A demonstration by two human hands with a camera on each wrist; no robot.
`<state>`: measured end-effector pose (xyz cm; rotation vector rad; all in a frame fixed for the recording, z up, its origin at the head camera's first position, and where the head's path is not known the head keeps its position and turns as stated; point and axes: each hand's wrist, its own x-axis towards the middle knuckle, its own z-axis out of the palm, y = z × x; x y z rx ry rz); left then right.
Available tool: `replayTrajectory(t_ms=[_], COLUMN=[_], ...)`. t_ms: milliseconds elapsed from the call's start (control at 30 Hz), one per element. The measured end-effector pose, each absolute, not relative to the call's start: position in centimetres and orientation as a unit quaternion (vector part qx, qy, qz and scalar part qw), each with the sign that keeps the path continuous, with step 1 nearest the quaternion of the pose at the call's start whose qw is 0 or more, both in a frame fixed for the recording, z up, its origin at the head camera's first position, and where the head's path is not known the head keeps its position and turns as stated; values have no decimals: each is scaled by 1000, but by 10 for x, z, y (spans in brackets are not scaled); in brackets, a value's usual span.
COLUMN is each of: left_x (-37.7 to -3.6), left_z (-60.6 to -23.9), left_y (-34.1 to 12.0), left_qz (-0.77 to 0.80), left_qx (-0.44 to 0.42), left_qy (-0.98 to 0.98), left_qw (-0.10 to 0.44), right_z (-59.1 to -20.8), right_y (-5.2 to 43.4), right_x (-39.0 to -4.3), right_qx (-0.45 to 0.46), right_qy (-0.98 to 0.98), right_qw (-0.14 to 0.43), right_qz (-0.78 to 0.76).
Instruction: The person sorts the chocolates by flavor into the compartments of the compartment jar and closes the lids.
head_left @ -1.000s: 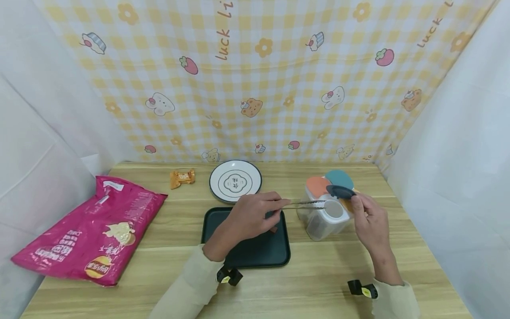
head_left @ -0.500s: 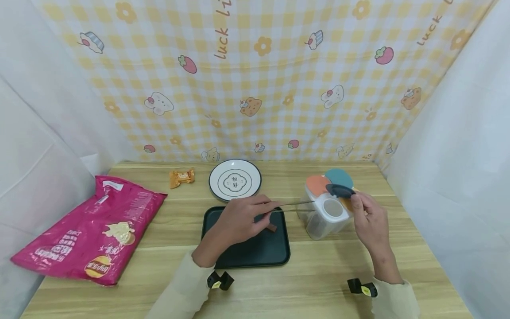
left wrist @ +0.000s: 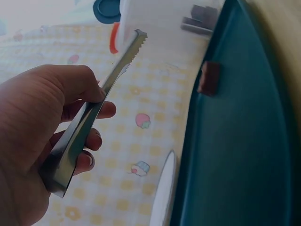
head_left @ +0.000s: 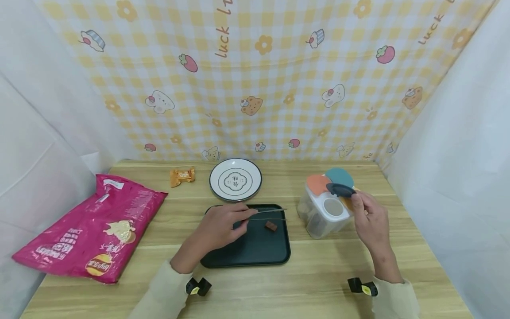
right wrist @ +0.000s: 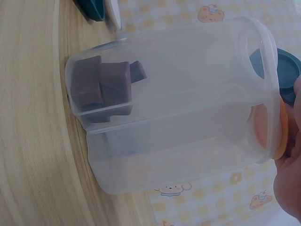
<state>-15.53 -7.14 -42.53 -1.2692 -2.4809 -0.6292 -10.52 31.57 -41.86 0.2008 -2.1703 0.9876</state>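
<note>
My left hand (head_left: 219, 226) holds metal tongs (left wrist: 70, 153) with serrated tips, nothing between them. They hover over the dark green tray (head_left: 255, 253), where a small brown block, like chocolate (head_left: 271, 226), lies near the right side. My right hand (head_left: 372, 223) pinches the raised dark blue lid (head_left: 340, 190) of a clear plastic container (head_left: 318, 223), whose round opening below is uncovered. Seen through the wall in the right wrist view, several brown chocolate blocks (right wrist: 87, 82) lie at the container's bottom. Orange and teal lids cover other compartments.
Behind the tray is a white plate (head_left: 235, 195) with a dark rim. An orange-wrapped candy (head_left: 182, 177) lies left of it. A large magenta chip bag (head_left: 95, 230) occupies the table's left side. A checked curtain (head_left: 255, 79) hangs behind.
My left hand has drawn the tongs leftward, from above the container's opening to over the tray, so the brown block shows fully. The right hand keeps the lid raised in place.
</note>
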Motion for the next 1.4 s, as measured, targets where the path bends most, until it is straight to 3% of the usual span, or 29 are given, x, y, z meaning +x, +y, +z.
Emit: replayTrajectory(t_ms=[533,1400], left_x=[-160,-169], left_z=[-447,-456], left_y=[-93,-99], left_qz=[-181,-189], left_qx=[-405,-402], left_qy=[-895,-896], left_qw=[41,2], right_z=[-418,-420], right_y=[316,317], right_x=[-106,-106], right_qx=[80,66], right_qy=[-844,-849], right_qw=[366,358], right_qz=[384,383])
